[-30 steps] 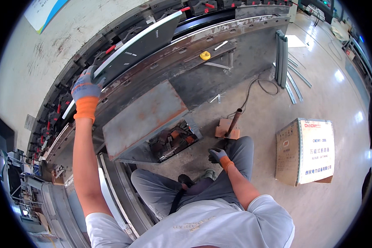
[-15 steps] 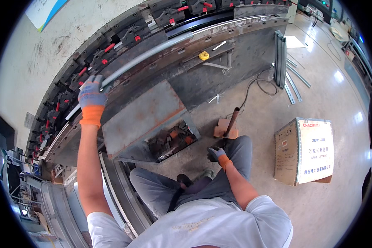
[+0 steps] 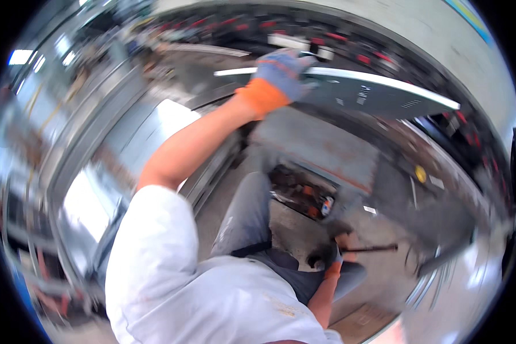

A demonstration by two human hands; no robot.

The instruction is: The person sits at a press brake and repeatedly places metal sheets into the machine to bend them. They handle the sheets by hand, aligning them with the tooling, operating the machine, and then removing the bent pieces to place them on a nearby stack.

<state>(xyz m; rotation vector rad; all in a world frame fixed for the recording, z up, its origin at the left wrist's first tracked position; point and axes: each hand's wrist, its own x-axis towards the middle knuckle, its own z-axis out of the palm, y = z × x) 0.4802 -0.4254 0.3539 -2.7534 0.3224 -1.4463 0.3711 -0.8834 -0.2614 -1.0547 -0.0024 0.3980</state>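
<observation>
While the picture blurs, the left hand (image 3: 284,71), gloved grey with an orange cuff, grips 1 long grey metal panel (image 3: 378,92) raised above the machine bed. Low down, the right hand (image 3: 333,258) touches a dark rod (image 3: 372,248); its grip I cannot tell.

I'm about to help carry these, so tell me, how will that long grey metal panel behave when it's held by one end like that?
Probably stiff: the grey metal panel stays straight though the left hand grips only one end. Likely awkward rather than heavy, since its far end sticks out well past that hand and may swing or dip. Its thin pale edge could bite, so the glove seems wise.
</observation>
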